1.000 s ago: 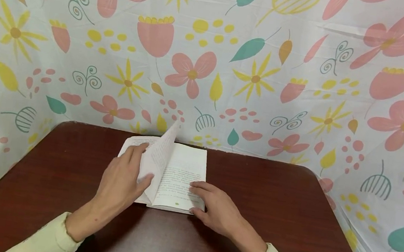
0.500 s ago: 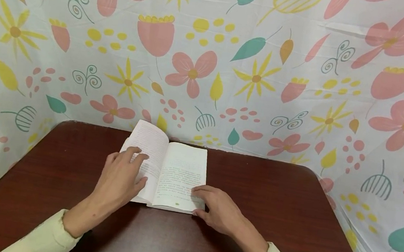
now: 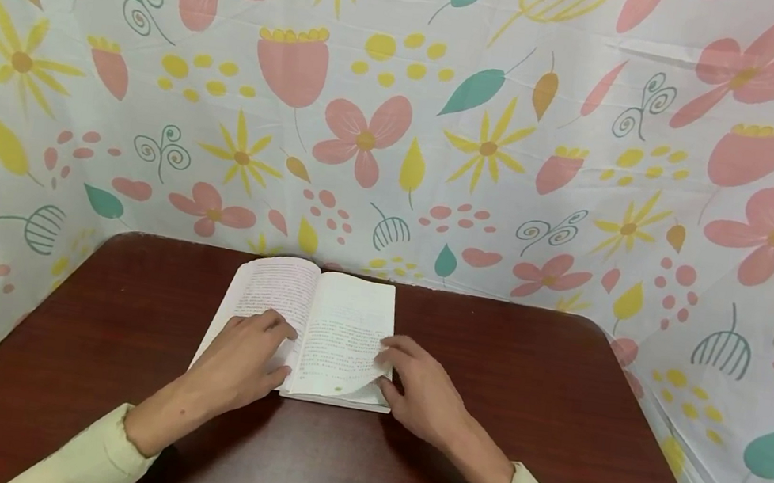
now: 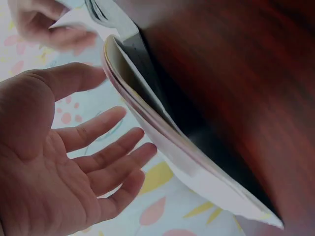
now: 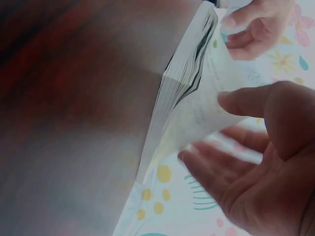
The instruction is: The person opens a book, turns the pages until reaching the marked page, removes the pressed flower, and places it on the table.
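Note:
An open white book (image 3: 342, 320) lies on the dark red-brown table (image 3: 521, 384). My left hand (image 3: 277, 350) rests flat on the lower part of the left page, fingers relaxed. In the left wrist view that hand (image 4: 98, 152) is spread beside the book's curved pages (image 4: 162, 137). My right hand (image 3: 390, 365) is at the book's lower right corner. It pinches the top right-hand page, whose corner (image 3: 363, 388) curls up off the stack. The right wrist view shows the lifted page (image 5: 206, 113) between the thumb and fingers of my right hand (image 5: 231, 137).
A floral cloth (image 3: 514, 128) rises as a wall behind the table and along both sides. Bare tabletop surrounds the book, and the table's rounded far corners meet the cloth. Pale yellow-green sleeves (image 3: 83, 454) cover both forearms.
The page that stood upright has been laid flat on the left side. My left hand slid down onto it. My right hand has lifted the corner of the right page.

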Demonstrator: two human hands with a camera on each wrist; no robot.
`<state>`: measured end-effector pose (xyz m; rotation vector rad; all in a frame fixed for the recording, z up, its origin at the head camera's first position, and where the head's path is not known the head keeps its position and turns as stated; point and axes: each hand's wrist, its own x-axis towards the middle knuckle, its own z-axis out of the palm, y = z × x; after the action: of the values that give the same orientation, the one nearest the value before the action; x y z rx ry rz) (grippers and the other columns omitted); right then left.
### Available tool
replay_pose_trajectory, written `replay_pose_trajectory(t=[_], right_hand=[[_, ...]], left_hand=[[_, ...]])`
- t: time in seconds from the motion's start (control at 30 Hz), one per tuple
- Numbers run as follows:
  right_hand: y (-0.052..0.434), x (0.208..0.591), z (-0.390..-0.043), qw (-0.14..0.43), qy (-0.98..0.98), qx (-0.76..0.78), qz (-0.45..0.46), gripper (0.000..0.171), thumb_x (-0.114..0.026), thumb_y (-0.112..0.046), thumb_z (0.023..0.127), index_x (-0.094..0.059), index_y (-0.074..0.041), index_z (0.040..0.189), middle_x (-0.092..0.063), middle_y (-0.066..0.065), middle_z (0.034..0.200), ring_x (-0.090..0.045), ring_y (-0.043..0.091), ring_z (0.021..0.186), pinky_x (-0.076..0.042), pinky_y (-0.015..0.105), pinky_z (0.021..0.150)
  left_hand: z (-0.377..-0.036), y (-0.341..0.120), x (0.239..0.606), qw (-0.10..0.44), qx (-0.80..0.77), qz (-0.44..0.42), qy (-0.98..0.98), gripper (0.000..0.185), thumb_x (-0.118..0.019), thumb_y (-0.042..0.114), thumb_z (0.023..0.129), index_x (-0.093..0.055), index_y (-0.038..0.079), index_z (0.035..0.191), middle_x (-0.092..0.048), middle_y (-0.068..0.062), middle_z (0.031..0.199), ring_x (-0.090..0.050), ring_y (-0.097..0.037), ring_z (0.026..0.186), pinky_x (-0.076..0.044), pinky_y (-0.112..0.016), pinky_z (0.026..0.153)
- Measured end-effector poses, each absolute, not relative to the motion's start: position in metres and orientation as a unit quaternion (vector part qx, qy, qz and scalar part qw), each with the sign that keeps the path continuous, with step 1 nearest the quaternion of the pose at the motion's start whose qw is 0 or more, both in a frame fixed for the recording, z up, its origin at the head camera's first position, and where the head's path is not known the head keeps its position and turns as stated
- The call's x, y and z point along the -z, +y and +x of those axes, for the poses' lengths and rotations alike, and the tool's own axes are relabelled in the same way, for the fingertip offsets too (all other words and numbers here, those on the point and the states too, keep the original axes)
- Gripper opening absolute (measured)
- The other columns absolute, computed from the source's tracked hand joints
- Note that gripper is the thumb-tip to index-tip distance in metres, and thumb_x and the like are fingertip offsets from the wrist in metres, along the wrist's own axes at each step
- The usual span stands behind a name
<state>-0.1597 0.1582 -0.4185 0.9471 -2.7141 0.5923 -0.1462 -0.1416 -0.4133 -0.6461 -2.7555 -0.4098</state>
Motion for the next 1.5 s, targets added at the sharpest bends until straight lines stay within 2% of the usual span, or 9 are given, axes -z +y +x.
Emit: replay_pose_trajectory(t=[0.17, 0.33, 0.47, 0.6, 0.73, 0.9, 1.13, 1.27, 1.5], right_hand=[[0.153, 0.415, -0.155, 0.094, -0.938, -0.26, 0.208, 0.066, -0.084, -0.022, 0.092, -0.056, 0.008, 0.144, -0.054, 0.021, 0.147, -0.064, 0.032, 0.125, -0.057, 0.044, 0.099], [0.148, 0.409, -0.151, 0.027, -0.898, -0.392, 0.196, 0.051, -0.075, -0.015, 0.099, -0.058, 0.006, 0.143, -0.063, 0.017, 0.137, -0.069, 0.031, 0.119, -0.059, 0.044, 0.095], [0.145, 0.403, -0.146, -0.046, -0.838, -0.492, 0.233, 0.039, -0.064, -0.006, 0.105, -0.059, 0.001, 0.143, -0.066, 0.015, 0.138, -0.067, 0.033, 0.125, -0.059, 0.034, 0.094], [0.142, 0.401, -0.142, -0.092, -0.798, -0.529, 0.274, 0.044, -0.059, -0.002, 0.106, -0.055, -0.002, 0.149, -0.062, 0.017, 0.146, -0.062, 0.039, 0.133, -0.055, 0.025, 0.097], [0.14, 0.402, -0.139, -0.112, -0.774, -0.532, 0.325, 0.053, -0.056, 0.004, 0.105, -0.048, -0.005, 0.156, -0.052, 0.015, 0.157, -0.055, 0.043, 0.14, -0.052, 0.038, 0.108], [0.14, 0.404, -0.139, -0.108, -0.755, -0.522, 0.381, 0.064, -0.053, 0.012, 0.103, -0.043, -0.01, 0.161, -0.043, 0.008, 0.166, -0.047, 0.039, 0.148, -0.046, 0.054, 0.113], [0.141, 0.404, -0.141, -0.032, -0.817, -0.427, 0.387, 0.065, -0.069, 0.0, 0.1, -0.049, -0.023, 0.158, -0.051, -0.003, 0.161, -0.046, 0.015, 0.149, -0.05, 0.045, 0.112], [0.142, 0.407, -0.143, 0.023, -0.863, -0.349, 0.365, 0.059, -0.078, -0.012, 0.096, -0.057, -0.016, 0.152, -0.057, -0.005, 0.153, -0.053, 0.013, 0.143, -0.051, 0.043, 0.11], [0.139, 0.406, -0.149, 0.022, -0.895, -0.268, 0.355, 0.061, -0.082, -0.024, 0.094, -0.06, -0.012, 0.149, -0.06, -0.003, 0.149, -0.054, 0.014, 0.141, -0.049, 0.041, 0.112]], left_hand=[[-0.143, -0.137, 0.417, 0.133, 0.145, -0.243, -0.95, 0.05, -0.09, 0.035, 0.084, -0.071, 0.009, 0.123, -0.068, -0.004, 0.117, -0.069, -0.027, 0.109, -0.048, -0.051, 0.099], [-0.141, -0.131, 0.418, 0.134, 0.158, -0.25, -0.946, 0.06, -0.089, 0.045, 0.084, -0.068, 0.01, 0.128, -0.068, -0.003, 0.119, -0.067, -0.026, 0.113, -0.047, -0.049, 0.102], [-0.138, -0.126, 0.419, 0.126, 0.17, -0.255, -0.943, 0.068, -0.086, 0.054, 0.085, -0.064, 0.01, 0.132, -0.067, -0.002, 0.12, -0.067, -0.025, 0.11, -0.047, -0.05, 0.102], [-0.135, -0.123, 0.42, 0.134, 0.187, -0.256, -0.939, 0.076, -0.085, 0.058, 0.084, -0.061, 0.009, 0.137, -0.064, -0.003, 0.12, -0.067, -0.024, 0.103, -0.05, -0.05, 0.097], [-0.135, -0.12, 0.422, 0.163, 0.201, -0.246, -0.934, 0.08, -0.084, 0.056, 0.085, -0.058, 0.005, 0.141, -0.066, -0.008, 0.121, -0.069, -0.026, 0.098, -0.054, -0.05, 0.09], [-0.136, -0.119, 0.42, 0.189, 0.233, -0.214, -0.93, 0.068, -0.082, 0.048, 0.091, -0.059, 0.006, 0.139, -0.069, -0.006, 0.121, -0.069, -0.025, 0.092, -0.056, -0.046, 0.084], [-0.139, -0.122, 0.413, 0.231, 0.285, -0.171, -0.914, 0.056, -0.082, 0.034, 0.092, -0.06, 0.009, 0.137, -0.072, -0.004, 0.116, -0.073, -0.021, 0.096, -0.057, -0.042, 0.077], [-0.14, -0.129, 0.406, 0.288, 0.275, -0.149, -0.905, 0.064, -0.087, 0.028, 0.087, -0.058, 0.009, 0.141, -0.071, -0.005, 0.119, -0.072, -0.025, 0.087, -0.057, -0.044, 0.07], [-0.145, -0.142, 0.393, 0.347, 0.228, -0.13, -0.901, 0.07, -0.093, 0.018, 0.079, -0.059, 0.007, 0.139, -0.067, -0.01, 0.119, -0.065, -0.036, 0.076, -0.053, -0.048, 0.064]])
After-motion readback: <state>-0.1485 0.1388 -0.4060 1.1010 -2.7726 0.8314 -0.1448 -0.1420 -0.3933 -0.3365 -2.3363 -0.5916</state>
